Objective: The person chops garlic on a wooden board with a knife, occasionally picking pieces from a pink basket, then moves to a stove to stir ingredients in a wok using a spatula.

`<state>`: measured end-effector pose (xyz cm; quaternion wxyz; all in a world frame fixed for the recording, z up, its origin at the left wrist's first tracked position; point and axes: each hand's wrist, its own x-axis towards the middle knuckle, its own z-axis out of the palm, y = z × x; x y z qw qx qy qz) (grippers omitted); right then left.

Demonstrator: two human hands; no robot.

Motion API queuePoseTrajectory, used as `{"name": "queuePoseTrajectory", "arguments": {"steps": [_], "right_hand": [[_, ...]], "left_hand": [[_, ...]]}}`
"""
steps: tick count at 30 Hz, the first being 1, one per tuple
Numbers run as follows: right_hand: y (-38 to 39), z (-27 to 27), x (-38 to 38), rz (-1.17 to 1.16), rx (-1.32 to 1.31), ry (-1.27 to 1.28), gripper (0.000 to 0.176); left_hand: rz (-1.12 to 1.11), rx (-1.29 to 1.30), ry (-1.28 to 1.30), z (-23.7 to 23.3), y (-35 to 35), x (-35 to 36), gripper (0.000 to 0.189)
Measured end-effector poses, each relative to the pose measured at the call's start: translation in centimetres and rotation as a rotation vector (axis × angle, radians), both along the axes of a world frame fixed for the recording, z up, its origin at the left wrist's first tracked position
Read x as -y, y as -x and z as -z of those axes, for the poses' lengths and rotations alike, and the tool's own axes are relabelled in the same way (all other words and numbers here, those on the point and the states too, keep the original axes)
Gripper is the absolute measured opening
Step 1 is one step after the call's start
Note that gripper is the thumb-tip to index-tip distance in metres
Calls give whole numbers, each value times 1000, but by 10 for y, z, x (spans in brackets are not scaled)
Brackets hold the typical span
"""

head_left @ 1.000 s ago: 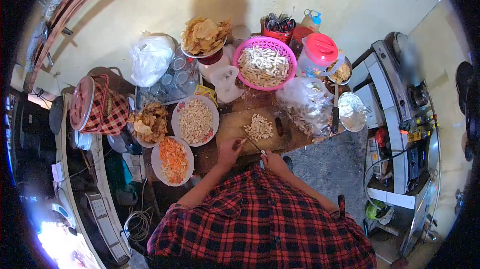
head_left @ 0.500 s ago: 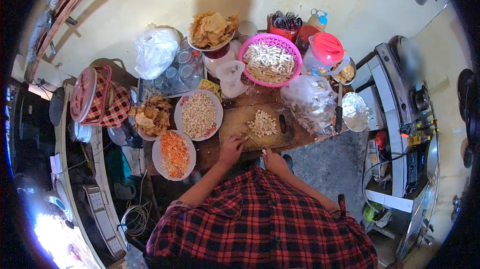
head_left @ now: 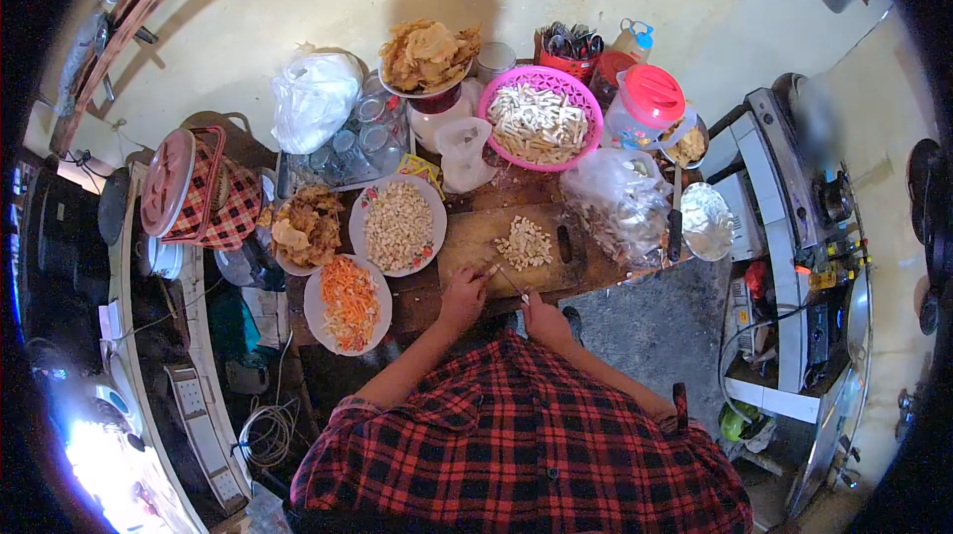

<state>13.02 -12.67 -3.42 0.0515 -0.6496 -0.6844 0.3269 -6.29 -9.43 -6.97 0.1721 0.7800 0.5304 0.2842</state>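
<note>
My right hand (head_left: 544,318) is wrapped round the pale handle of a small knife (head_left: 510,282), its thin blade slanting up and left over the wooden cutting board (head_left: 462,246). Beside the blade, the fingers of my left hand (head_left: 463,300) pinch a pale food strip (head_left: 493,269) at the board's near edge. A heap of small pale cut pieces (head_left: 524,243) lies on the board, just past the knife. Left of the board, a plate (head_left: 438,226) holds similar diced pieces. Nearer to me stands a plate (head_left: 311,318) of orange and white shreds.
Behind the board sits a pink basket (head_left: 596,127) of pale sticks. A plastic bag (head_left: 620,201) and a black-handled knife (head_left: 675,226) are on the right. Fried food (head_left: 427,53), glass jars (head_left: 372,142) and a checked basket (head_left: 223,201) stand at the back and left.
The view has shifted slightly, so the table items sit a little differently in frame. Both hands stay at the board's near edge, with the knife still beside the left fingers.
</note>
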Motion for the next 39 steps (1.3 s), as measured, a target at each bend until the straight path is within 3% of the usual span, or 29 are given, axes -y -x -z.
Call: {"name": "queuePoseTrajectory", "arguments": {"steps": [3, 5, 11, 14, 27, 39], "right_hand": [[2, 3, 2, -41, 9, -27, 28], [3, 6, 2, -53, 19, -22, 28], [11, 17, -5, -91, 19, -142, 27], [9, 16, -1, 24, -51, -118, 27], [14, 20, -5, -35, 11, -54, 29], [13, 24, -2, -55, -9, -80, 28]], "left_hand": [[-8, 53, 107, -4, 0, 0, 29], [10, 19, -55, -4, 0, -1, 28], [38, 67, -15, -2, 2, -1, 31], [19, -1, 16, -5, 2, 0, 33], [84, 30, -52, -6, -1, -5, 35], [108, 101, -99, -3, 3, -8, 24]]}}
